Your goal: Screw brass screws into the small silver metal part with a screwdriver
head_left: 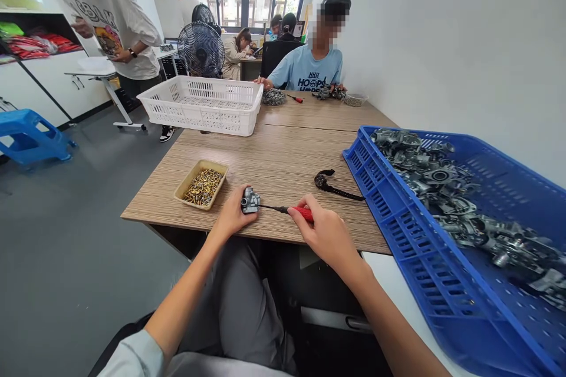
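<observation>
Near the front edge of the table, my left hand (232, 212) is closed round a small grey metal carburetor body (250, 201). My right hand (325, 230) grips the red handle of a screwdriver (304, 213). Its dark shaft points left, and the tip meets the right side of the metal part; the exact contact spot is too small to make out. Just left of my left hand stands a tan tray (177, 195) holding many small brass-coloured screws or jets (202, 187).
A blue crate (400, 235) of metal carburetor bodies (437, 177) stands at the right. A black wristwatch (325, 181) lies beside it. A white basket (201, 118) sits at the far left edge. Across the table a co-worker in blue (309, 65) sits by more parts.
</observation>
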The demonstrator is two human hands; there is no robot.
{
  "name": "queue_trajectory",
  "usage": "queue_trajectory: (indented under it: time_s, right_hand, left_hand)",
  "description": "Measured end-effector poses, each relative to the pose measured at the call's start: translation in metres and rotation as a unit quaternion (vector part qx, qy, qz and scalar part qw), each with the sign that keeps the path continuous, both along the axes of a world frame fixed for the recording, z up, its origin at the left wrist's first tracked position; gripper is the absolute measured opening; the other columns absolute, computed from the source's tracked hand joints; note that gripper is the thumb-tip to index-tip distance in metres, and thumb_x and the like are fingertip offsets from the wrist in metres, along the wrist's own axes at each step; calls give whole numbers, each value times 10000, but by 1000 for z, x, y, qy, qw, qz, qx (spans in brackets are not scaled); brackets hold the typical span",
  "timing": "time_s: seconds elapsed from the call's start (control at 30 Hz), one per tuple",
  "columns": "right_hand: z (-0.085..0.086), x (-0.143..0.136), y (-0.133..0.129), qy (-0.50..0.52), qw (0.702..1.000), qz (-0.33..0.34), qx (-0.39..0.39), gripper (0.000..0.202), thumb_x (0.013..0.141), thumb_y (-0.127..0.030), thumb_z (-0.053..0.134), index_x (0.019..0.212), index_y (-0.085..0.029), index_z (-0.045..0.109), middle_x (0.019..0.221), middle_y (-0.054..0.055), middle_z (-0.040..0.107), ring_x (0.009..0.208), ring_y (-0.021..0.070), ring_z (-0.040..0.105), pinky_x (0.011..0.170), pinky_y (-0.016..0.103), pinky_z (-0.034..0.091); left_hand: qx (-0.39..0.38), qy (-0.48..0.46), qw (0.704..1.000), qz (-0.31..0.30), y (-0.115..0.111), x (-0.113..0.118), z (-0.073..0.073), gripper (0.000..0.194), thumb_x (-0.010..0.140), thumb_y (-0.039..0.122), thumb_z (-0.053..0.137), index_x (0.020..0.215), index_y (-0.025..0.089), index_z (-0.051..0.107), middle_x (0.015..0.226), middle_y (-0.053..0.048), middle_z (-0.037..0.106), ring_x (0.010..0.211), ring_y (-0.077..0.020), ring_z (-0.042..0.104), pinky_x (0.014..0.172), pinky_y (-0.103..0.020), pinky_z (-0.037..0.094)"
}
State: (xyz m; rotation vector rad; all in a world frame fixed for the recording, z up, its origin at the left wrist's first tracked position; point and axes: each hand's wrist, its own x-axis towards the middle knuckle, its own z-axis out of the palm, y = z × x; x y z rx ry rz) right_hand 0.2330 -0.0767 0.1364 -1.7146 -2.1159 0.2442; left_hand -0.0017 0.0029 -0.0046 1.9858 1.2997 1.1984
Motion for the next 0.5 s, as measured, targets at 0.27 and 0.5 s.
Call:
queue_trajectory:
  time_s: [0.27, 0.5]
  right_hand:
    - [5, 8, 0, 50, 995, 83, -26, 165, 1025, -424, 522, 1061, -264, 505, 912, 21, 735, 763, 217, 678, 687, 299, 415]
    - [4, 2, -1, -35, 999, -15, 2, 202, 1033, -446, 490, 986, -250, 510, 738, 18, 717, 695, 255, 693, 606, 301, 314]
  left_hand:
    - [-5, -6, 1000, -6, -1, -1, 4, 716, 763, 270, 776, 1408, 233, 467, 1360, -104, 629, 1257, -281, 619, 1125, -448, 469]
    - [-2, -5, 1000, -9, 0, -1, 2, 729, 761, 262, 765, 1422, 235, 460, 1365, -104, 621, 1258, -275, 613, 1129, -437, 461]
